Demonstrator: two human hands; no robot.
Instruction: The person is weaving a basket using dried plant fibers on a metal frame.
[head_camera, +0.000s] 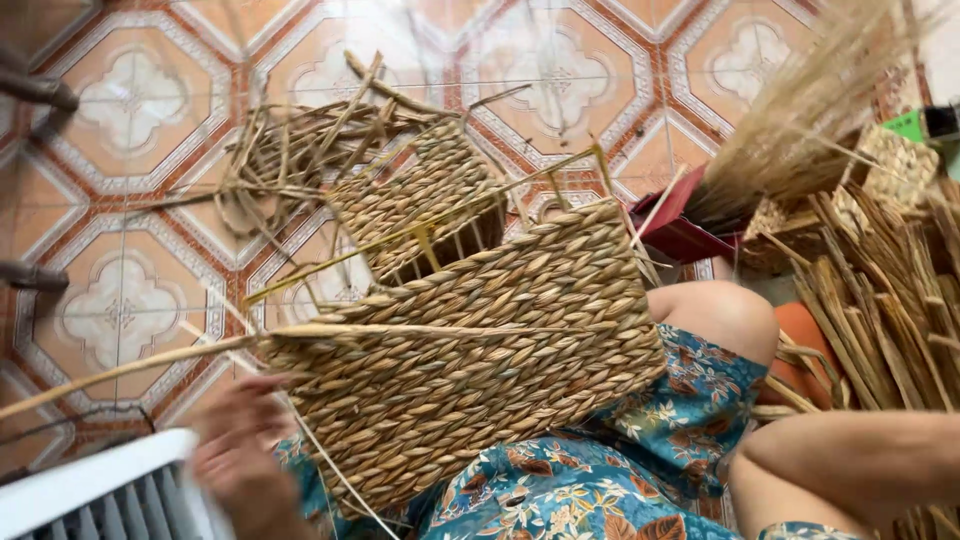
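Note:
A half-woven basket of braided tan straw lies tilted across my lap, over my flowered blue clothes. Bare upright ribs and loose strands stick out of its far open end. One long straw strand runs from the basket's left edge out to the left. My left hand is blurred at the basket's lower left corner, fingers curled close to the weave and a thin strand; its grip cannot be made out. A bare forearm crosses the lower right, and my right hand is out of frame.
Loose straw is heaped on the patterned tile floor beyond the basket. A bundle of dried stalks and a feathery grass tuft stand at the right beside a red box. A white slatted object sits at the lower left.

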